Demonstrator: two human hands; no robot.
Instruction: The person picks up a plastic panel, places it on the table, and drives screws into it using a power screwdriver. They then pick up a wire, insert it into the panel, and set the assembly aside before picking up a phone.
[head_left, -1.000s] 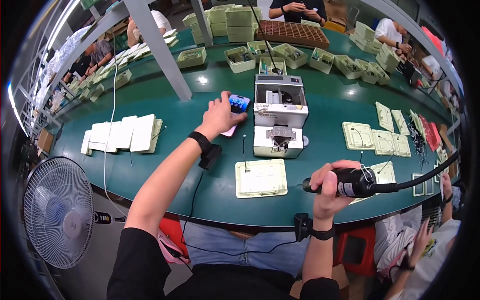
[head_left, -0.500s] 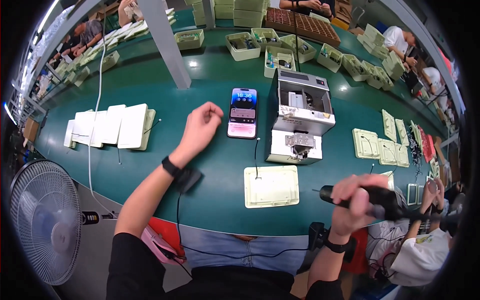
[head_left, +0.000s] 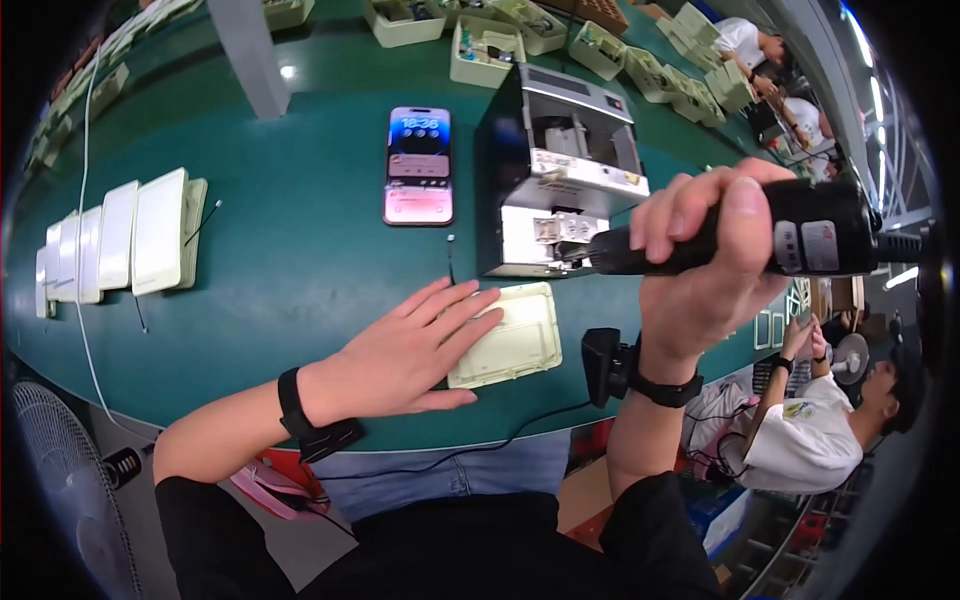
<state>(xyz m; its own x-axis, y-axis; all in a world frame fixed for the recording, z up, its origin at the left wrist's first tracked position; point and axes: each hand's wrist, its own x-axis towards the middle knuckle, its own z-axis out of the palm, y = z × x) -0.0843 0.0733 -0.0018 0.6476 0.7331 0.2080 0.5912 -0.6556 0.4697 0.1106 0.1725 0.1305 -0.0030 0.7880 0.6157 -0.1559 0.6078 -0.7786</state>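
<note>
My right hand is wrapped around a black electric screwdriver, held level with its bit pointing left. The bit's tip is at the front outlet of a black and silver screw feeder; whether a screw is on it is too small to tell. My left hand lies with fingers spread over the left side of a pale cream plastic panel, which has raised ridges and a rim. From the panel's upper left a short black cable sticks out, its lower part hidden by my fingers.
A lit phone lies left of the feeder. Overlapping white panels with thin cables rest at the left. Cream bins of small parts stand behind, near a grey post. A fan is at lower left; a co-worker sits at right.
My left hand has come down onto the panel from beside the phone. My right hand has raised the screwdriver and brought its bit to the feeder. The view has shifted.
</note>
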